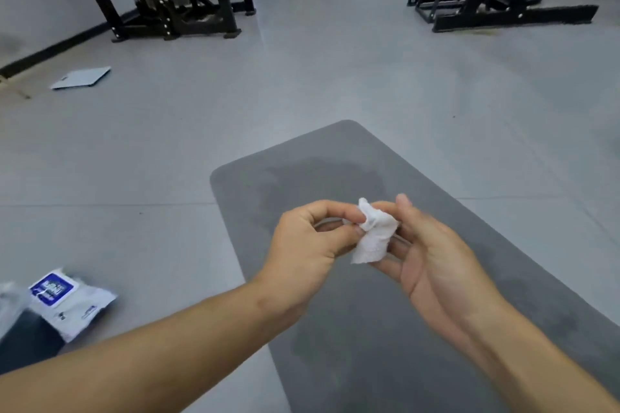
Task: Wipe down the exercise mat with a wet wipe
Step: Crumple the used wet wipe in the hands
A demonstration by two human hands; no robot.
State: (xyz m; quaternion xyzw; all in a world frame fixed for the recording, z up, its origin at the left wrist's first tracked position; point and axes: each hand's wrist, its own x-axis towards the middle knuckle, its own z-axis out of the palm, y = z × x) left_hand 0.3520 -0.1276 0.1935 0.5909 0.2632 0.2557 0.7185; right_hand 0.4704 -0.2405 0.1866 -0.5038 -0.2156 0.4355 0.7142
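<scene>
both hands were up over the mat, close together, w/ the wet wipe bunched btwn them. the left hand pinched the wipe's upper edge w/ thumb & forefinger, other fingers curled in. the right hand was turned palm-in, fingers half bent, cradling the wipe's far side & nipping its top w/ thumb & forefinger. the wipe was white & crumpled, hanging from the fingers. the grey mat lay flat on the grey floor, corners rounded, darker patches near its far end. a wipes pack w/ a blue label lay on the floor to the left, well apart from the mat. a flat grey board lay farther off; black gym frames stood at the back.
</scene>
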